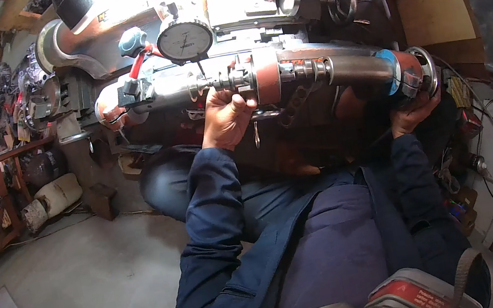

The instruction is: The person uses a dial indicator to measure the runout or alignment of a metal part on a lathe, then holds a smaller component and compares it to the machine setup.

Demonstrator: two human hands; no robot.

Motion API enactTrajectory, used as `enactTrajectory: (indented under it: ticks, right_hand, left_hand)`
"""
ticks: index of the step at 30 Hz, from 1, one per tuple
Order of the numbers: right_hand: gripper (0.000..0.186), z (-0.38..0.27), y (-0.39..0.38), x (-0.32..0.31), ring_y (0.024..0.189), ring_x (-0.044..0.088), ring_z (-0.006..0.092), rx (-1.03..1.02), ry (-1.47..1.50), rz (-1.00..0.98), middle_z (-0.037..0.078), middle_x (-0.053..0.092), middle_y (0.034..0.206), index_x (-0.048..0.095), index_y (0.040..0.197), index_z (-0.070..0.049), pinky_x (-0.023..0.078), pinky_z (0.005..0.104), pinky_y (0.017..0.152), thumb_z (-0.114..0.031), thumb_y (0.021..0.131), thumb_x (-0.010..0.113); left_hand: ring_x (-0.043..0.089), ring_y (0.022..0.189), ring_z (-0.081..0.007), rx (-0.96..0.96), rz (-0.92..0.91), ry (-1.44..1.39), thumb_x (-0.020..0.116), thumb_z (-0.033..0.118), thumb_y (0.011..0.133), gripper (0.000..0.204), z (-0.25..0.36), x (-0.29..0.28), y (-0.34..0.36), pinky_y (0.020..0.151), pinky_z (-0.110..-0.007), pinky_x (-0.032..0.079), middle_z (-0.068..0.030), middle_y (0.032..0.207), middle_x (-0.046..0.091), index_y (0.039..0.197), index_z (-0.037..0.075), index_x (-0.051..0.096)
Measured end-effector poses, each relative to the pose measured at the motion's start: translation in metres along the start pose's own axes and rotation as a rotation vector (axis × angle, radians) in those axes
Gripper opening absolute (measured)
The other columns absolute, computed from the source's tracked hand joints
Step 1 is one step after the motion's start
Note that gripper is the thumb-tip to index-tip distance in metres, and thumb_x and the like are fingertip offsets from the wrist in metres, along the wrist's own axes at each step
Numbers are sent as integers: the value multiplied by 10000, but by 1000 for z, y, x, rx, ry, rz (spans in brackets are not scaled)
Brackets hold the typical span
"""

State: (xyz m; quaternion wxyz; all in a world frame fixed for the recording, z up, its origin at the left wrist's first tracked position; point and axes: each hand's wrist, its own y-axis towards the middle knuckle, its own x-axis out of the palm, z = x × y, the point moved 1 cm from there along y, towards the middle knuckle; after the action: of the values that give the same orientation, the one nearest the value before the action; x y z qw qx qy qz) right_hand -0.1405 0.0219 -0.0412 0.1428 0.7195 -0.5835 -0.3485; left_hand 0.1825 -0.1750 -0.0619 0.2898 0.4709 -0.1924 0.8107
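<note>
A slim stepped metal shaft (222,81) lies level across the machine bench. Its right part runs into a reddish-brown collar (268,76). My left hand (226,117) reaches up from below and is closed round the shaft just left of that collar, its thumb in front and its other fingers mostly hidden. Above it stands a round dial gauge (184,40), its thin stem pointing down at the shaft. A red arm with a blue-grey knob (132,42) stands beside the gauge. At the right end, my right hand (415,113) grips the lower rim of a metal handwheel (425,69).
A thick steel cylinder (362,68) lies between collar and handwheel. Behind are the machine bed and another spoked handwheel (341,0). Cluttered shelves (5,134) line the left wall. Cables (482,97) hang at right. Red-labelled respirator filters (410,293) show along the lower edge.
</note>
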Motion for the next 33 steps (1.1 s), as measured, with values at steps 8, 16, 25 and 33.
enactTrajectory:
  ticks: [8, 16, 25, 33]
  right_hand:
    - [585, -9, 2, 1, 1077, 557, 316, -112, -110, -21, 249, 525, 1220, 331, 1324, 70, 443, 407, 920, -435, 1027, 324]
    - [585, 6, 2, -3, 1097, 541, 323, -109, -154, -20, 251, 502, 1245, 315, 1348, 76, 428, 409, 942, -417, 1033, 317]
    - [559, -2, 3, 0, 1067, 555, 308, -107, -127, -6, 244, 526, 1206, 323, 1337, 70, 445, 402, 915, -400, 1034, 324]
    - [587, -2, 2, -1, 1073, 560, 288, -82, -114, -36, 234, 534, 1211, 317, 1341, 66, 449, 389, 913, -432, 1030, 327]
  left_hand:
    - [595, 882, -132, 14, -22, -1, 654, 23, 883, 638, -1, -2, 0, 780, -285, 507, -104, 1288, 579, 1445, 24, 353]
    - [600, 900, -135, 0, 15, -11, 637, 8, 891, 629, -1, 2, 0, 786, -287, 506, -86, 1215, 614, 1447, 28, 346]
    - [603, 862, -132, 1, -19, 9, 651, 19, 885, 622, -2, -4, -1, 789, -287, 508, -91, 1190, 627, 1439, 29, 369]
    - [594, 832, -130, 1, 18, 23, 672, 46, 878, 642, 0, 2, -1, 783, -282, 508, -88, 1177, 629, 1443, 33, 368]
